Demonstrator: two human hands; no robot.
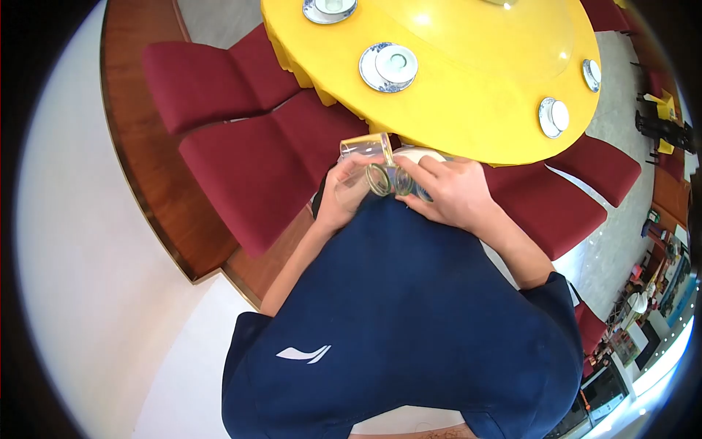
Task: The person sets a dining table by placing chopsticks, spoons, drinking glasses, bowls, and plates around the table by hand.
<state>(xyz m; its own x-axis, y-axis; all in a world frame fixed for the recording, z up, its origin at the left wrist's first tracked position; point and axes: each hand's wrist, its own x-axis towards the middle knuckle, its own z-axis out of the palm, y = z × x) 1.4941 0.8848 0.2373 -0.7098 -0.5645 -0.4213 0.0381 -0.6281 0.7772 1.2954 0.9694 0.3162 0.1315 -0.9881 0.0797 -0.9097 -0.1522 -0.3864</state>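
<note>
Here I am beside the yellow-covered table [468, 110], left hand [344, 193] wrapped round a clear glass [358, 150], right hand [459, 192] gripping a second glass [395, 180], the two held close together in front of my navy shirt [409, 293], near the table's edge.

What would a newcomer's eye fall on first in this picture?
The bright yellow tablecloth spreads across the top of the view, with dark red chairs beside it. Mid-picture, near its edge, the left hand and right hand hold clear glasses.
</note>
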